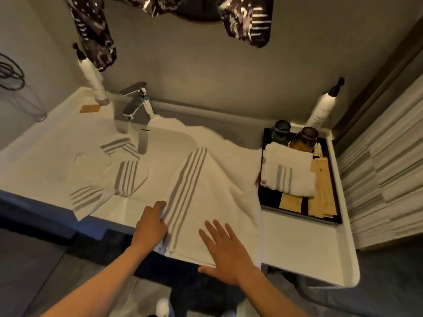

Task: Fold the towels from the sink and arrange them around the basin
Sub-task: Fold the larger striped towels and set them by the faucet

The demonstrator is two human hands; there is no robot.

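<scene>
Here, striped towel point(206, 197) under right hand point(225, 252), fingers spread flat; left hand point(151, 225) fingers clamped on its edge.

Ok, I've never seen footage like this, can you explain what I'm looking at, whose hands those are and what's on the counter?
One picture, from a camera worn on a person's head, looking down at a bathroom counter. The left hand pinches the edge of a striped towel spread over the basin's right side; the right hand lies flat on it, fingers spread. Another towel lies crumpled on the left, below the tap. A tray on the right holds a folded towel and two cups.
</scene>
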